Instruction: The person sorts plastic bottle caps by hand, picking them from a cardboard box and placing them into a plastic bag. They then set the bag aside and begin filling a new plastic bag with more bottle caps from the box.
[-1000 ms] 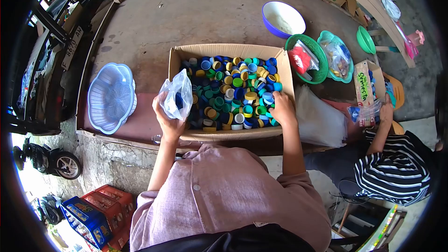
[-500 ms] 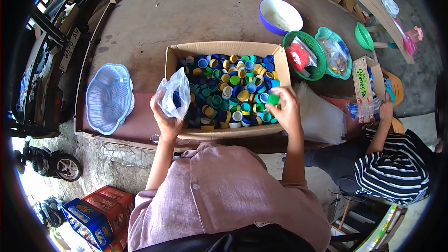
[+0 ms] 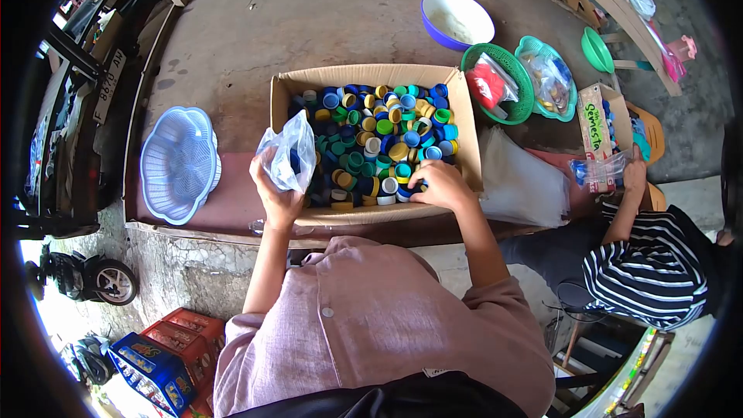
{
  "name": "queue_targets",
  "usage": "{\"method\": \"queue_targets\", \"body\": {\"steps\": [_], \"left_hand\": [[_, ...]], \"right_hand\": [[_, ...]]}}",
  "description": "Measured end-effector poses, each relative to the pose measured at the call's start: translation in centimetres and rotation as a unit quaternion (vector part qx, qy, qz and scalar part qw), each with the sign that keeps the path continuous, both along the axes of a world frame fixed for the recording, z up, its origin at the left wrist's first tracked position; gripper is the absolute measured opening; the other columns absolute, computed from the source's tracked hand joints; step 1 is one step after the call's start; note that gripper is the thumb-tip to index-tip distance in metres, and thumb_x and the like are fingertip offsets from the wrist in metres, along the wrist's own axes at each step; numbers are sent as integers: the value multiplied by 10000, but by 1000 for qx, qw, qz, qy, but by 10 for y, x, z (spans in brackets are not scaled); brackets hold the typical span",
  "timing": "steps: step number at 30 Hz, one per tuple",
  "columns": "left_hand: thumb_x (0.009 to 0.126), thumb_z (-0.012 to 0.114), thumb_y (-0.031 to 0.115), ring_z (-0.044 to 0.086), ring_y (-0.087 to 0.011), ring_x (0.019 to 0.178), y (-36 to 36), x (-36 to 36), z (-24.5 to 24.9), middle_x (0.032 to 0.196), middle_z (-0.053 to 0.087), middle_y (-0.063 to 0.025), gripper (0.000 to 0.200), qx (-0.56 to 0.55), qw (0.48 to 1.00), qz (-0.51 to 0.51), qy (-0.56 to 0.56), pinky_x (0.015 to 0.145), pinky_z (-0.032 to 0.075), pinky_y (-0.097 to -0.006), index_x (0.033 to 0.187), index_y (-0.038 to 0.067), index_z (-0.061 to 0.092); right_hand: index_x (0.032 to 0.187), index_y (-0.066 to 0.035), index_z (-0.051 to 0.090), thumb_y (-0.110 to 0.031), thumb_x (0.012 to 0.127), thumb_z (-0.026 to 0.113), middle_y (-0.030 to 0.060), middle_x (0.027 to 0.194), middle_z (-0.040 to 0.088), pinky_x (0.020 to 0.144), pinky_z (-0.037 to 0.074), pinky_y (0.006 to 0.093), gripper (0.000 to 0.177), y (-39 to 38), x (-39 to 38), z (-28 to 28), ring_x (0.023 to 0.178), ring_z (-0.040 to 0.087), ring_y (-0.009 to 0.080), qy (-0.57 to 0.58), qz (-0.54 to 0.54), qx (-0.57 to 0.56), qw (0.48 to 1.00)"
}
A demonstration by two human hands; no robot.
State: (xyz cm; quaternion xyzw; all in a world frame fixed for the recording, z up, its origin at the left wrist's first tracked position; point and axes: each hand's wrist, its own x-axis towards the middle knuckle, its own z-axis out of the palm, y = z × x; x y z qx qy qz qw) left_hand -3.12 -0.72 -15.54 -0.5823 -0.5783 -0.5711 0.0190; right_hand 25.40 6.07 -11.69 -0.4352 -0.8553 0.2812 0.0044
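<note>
A cardboard box (image 3: pixel 364 76) full of plastic bottle caps (image 3: pixel 379 128) in blue, green, yellow and white stands in front of me. My left hand (image 3: pixel 277 200), at the box's left side, is closed around a clear plastic bag (image 3: pixel 292 156); something dark blue shows through its film. Inside the box's front right part, my right hand (image 3: pixel 439 187) reaches down among the caps with its fingers curled. Its fingertips are partly hidden, so what they hold cannot be made out.
A pale blue basket (image 3: pixel 179 164) sits left. To the right are a purple-white bowl (image 3: pixel 458 18), a green basket (image 3: pixel 499 83), a turquoise basket (image 3: pixel 548 77) and flat plastic bags (image 3: pixel 520 182). A co-worker's hand (image 3: pixel 635 174) is at a smaller box (image 3: pixel 597 128).
My right hand has moved left and down into the caps. The green cap seen in its fingers before no longer shows there. My left hand still holds the bag.
</note>
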Motion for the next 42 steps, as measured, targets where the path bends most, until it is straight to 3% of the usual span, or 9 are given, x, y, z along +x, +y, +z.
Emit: {"method": "queue_targets", "body": {"steps": [5,11,15,20,23,25,28,31,42], "left_hand": [[608,733,78,475,-309,966,-2,2,4,1047,440,-157,700,-10,1000,16,14,842,395,-395,1174,10,328],[607,731,105,471,-308,992,-4,-5,1,1073,434,-164,717,-8,998,-5,55,868,373,-399,1184,15,315],[609,725,95,477,-306,969,-4,-5,0,1052,447,-160,708,0,999,-17,46,846,386,-397,1181,14,316],[666,722,297,478,-299,946,-3,-6,1,1052,467,-161,727,10,999,-29,45,842,370,-414,1190,23,298],[655,726,349,454,-310,953,-1,-2,3,1039,509,-144,713,31,998,-52,-6,848,343,-439,1172,40,345],[644,746,302,455,-298,948,-1,-2,4,1042,490,-141,727,31,998,-45,-15,837,358,-424,1181,38,333],[594,776,169,455,-276,951,-2,0,6,1047,477,-137,784,29,999,-19,-3,854,360,-412,1203,44,299],[593,776,164,460,-277,948,-1,0,5,1039,479,-137,788,37,999,-32,-12,858,359,-412,1204,47,294],[611,770,195,465,-294,992,-3,-1,-5,1087,408,-162,806,45,994,-34,-92,856,390,-411,1219,41,264]], "right_hand": [[828,-9,627,-227,744,671,56,640,536,582,412,243,238,9,-3,3,650,524,101,87,-74,-175,978],[902,-24,555,-138,863,533,-41,767,475,653,354,192,122,-20,-44,38,728,428,37,496,-120,-371,776],[842,-41,590,-84,769,617,50,921,466,723,358,251,88,-24,-114,46,850,451,140,581,-104,-65,805],[724,-76,641,-138,675,650,202,1341,264,1009,205,485,79,-21,-160,45,1244,170,435,257,12,194,947],[774,-81,658,-137,710,628,205,1339,269,1016,198,464,90,-22,-155,51,1245,180,425,183,55,157,969],[779,-65,649,-107,726,624,197,1298,337,982,280,429,72,-18,-143,53,1203,303,370,389,61,116,912],[784,-45,639,-79,738,612,114,893,577,657,480,332,63,-12,-93,38,707,588,217,429,-134,31,893],[590,-51,622,-202,638,693,124,586,579,565,473,341,173,-5,-32,14,594,592,273,-107,-186,63,975],[723,-111,666,-221,629,676,102,674,623,596,483,367,145,-13,-11,-13,652,611,258,-45,-187,24,981]]}}
